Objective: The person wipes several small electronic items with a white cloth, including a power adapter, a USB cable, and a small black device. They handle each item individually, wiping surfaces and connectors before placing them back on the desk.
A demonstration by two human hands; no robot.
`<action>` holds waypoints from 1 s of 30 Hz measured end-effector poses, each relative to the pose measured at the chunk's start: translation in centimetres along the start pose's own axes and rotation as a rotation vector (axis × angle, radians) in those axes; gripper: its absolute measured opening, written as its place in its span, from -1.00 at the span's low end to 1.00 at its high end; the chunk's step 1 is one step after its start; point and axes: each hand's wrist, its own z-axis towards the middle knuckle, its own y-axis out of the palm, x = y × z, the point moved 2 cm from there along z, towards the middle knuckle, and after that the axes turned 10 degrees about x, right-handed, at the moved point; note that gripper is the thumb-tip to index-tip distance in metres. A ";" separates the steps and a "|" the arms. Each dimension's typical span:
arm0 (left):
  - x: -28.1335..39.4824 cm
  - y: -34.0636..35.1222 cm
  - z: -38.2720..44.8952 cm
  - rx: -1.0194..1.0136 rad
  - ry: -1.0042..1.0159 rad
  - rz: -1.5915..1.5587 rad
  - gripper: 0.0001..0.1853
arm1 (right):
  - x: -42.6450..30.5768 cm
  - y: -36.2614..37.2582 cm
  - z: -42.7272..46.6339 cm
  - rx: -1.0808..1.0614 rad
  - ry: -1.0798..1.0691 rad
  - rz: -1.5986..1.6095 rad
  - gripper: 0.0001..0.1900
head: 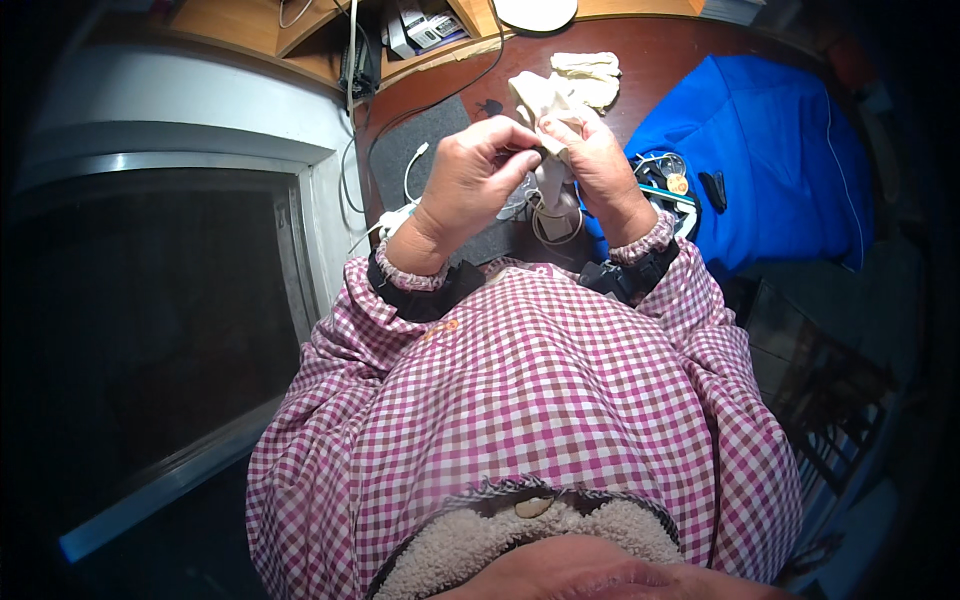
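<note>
Crumpled white cloth (553, 94) is held up between my two hands over the desk. My right hand (600, 169) grips it, with the thumb pressed on top of the fabric. At the cloth's left edge, my left hand (469, 184) has its thumb and forefinger pinched together. Something small and dark shows between those fingertips, too small to identify. Part of the cloth hangs below my fingers. Just beyond it lies a folded cream-coloured cloth item (592, 71). A coiled white cable (556, 229) and clear plastic (517, 199) lie beneath my hands.
Blue fabric (772, 165) spreads at the right, with a black clip (714, 191) on it. Beside it is a container of small items (675, 187). A grey mat (427, 127) and a white cable (409, 172) lie leftward on the reddish-brown desk (660, 49). A wooden shelf (307, 45) stands behind.
</note>
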 end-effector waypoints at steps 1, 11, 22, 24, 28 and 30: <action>-0.1 0.0 0.1 0.073 -0.037 -0.094 -0.86 | 0.0 -0.1 0.0 -0.005 0.003 0.034 -0.68; -1.6 1.5 -0.2 0.281 -0.177 -0.233 -0.88 | 0.6 1.0 -0.3 -0.018 -0.013 0.154 -0.61; 0.6 1.2 0.2 0.300 0.636 0.352 -0.74 | 0.1 1.0 -0.5 -0.048 0.009 0.200 -0.62; 0.0 1.3 0.2 0.259 0.371 0.158 -0.73 | 0.1 0.6 -0.6 -0.140 -0.008 0.175 -0.59; -1.0 1.6 0.1 0.201 0.228 0.135 -0.68 | 1.0 -0.7 -0.3 -0.233 0.062 0.228 -0.59; -1.3 1.7 0.1 0.163 0.227 0.137 -0.69 | 1.6 -1.1 -0.2 -0.304 0.072 0.276 -0.60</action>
